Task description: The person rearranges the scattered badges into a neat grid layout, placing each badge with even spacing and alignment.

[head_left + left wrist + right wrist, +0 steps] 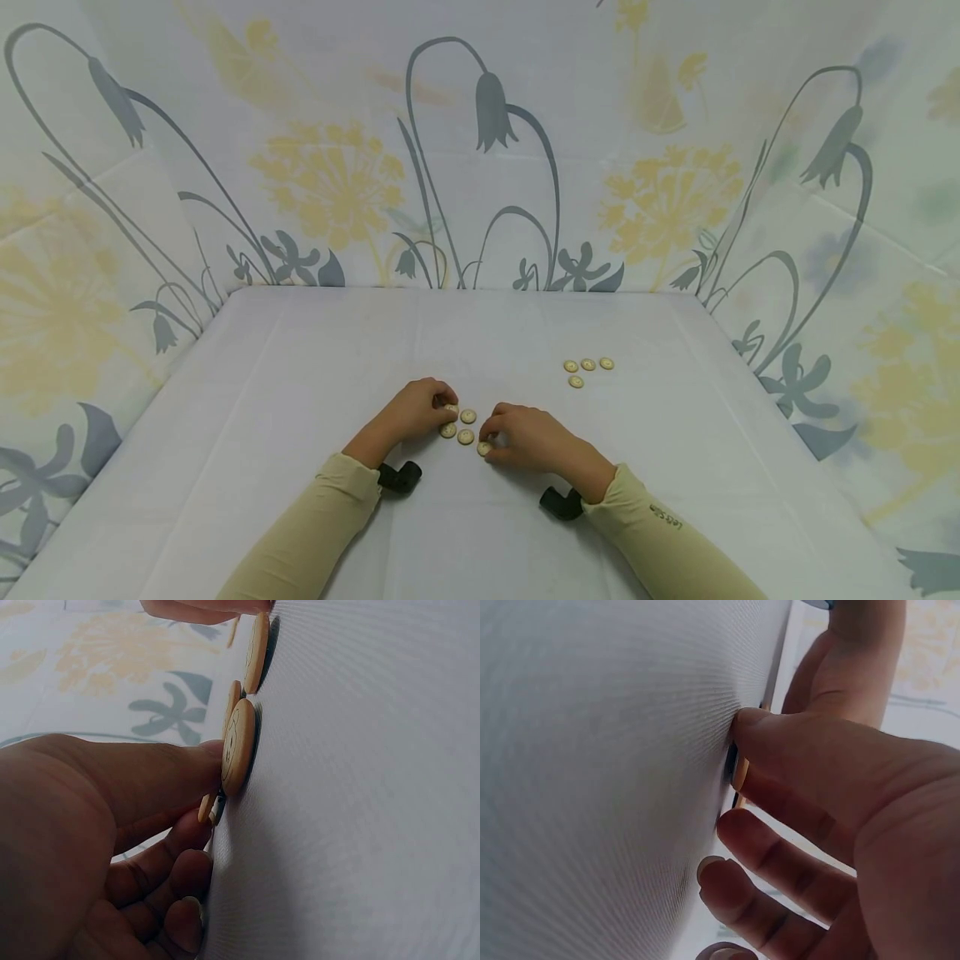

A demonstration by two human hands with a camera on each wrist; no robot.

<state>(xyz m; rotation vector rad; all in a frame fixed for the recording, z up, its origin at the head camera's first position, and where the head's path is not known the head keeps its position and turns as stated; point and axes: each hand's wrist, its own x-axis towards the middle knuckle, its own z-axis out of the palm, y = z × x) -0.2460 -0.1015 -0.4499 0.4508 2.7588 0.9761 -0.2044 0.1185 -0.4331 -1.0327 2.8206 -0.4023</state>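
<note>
At the left, a khaki left sleeve (315, 525) led to the left hand (412, 412), with a black elbow-shaped fitting (401, 477) below the wrist. The thumb and forefinger were curled about the back-left disc (452, 409), which lay on the white cloth (465, 533). Round, flat and pale tan, the discs looked wooden; the left wrist view showed a smooth, rounded edge and thin dark lines drawn on the front-left disc (238, 748), just beside the thumb. What the lines depicted was too small to tell.

Five discs lay between and under the hands: a back row of two, ending in the back-right disc (468, 416), and a front row of three, with the front-middle disc (466, 437) next along. The front-right disc (484, 448) was pinched between the thumb and forefinger of the right hand (536, 442). The two hands were apart, and a second black fitting (561, 503) sat by the right sleeve (660, 533), which bore dark lettering.

Farther right and back lay four more discs (588, 364), three in a row and one in front, making nine in all.
</note>
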